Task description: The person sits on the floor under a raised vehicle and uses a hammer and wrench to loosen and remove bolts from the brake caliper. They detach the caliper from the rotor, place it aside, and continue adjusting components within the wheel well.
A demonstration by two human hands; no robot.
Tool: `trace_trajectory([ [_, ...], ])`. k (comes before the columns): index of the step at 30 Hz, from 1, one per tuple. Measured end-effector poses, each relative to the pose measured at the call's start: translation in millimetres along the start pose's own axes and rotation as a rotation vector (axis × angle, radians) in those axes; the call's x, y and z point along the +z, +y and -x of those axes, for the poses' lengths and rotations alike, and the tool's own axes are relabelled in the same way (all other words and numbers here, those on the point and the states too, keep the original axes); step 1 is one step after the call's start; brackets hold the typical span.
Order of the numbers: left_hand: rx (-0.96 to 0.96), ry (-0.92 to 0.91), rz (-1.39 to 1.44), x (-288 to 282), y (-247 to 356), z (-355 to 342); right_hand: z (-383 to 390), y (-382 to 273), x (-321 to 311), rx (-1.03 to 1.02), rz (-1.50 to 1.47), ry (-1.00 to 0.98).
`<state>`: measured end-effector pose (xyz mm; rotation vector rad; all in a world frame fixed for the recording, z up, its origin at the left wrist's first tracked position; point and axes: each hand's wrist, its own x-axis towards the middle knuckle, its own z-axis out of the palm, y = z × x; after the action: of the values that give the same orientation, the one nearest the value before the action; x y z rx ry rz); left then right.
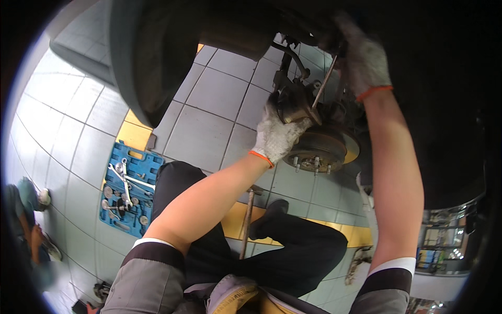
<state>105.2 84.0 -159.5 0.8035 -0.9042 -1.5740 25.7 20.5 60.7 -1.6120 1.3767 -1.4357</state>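
Observation:
My left hand (278, 133), in a whitish work glove with an orange cuff, is closed around a brake caliper (294, 107). Just below the caliper is a rusty brake disc and hub (319, 146) with several wheel studs. Higher up, my right hand (367, 65), in a matching glove, is slightly blurred, its fingers curled in the dark wheel arch. A thin metal bar (325, 81) slants down from that hand to the caliper; its upper end is hidden by the glove and shadow.
A blue tool case (112, 196) with wrenches (127, 183) and sockets lies open on the tiled floor at left. Between my legs is a hammer (247, 222). Dark bodywork (151, 52) hangs overhead. Another person (34, 230) is at far left, and shelves (444, 243) stand at right.

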Motion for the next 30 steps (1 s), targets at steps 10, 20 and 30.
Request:
trace_trajectory([
  [10, -0.060, 0.094, -0.364, -6.0, 33.0, 14.1, -64.5, 57.6, 68.4, -0.457, 1.801, -0.390],
  [20, 0.131, -0.102, -0.558, -24.5, 42.0, 3.3, -79.3, 111.8, 60.8, -0.566, 1.809, -0.437],
  [30, 0.355, -0.102, -0.705, -22.2, 32.8, -1.5, -70.2, 112.6, 29.0, -0.318, 1.553, -0.388],
])
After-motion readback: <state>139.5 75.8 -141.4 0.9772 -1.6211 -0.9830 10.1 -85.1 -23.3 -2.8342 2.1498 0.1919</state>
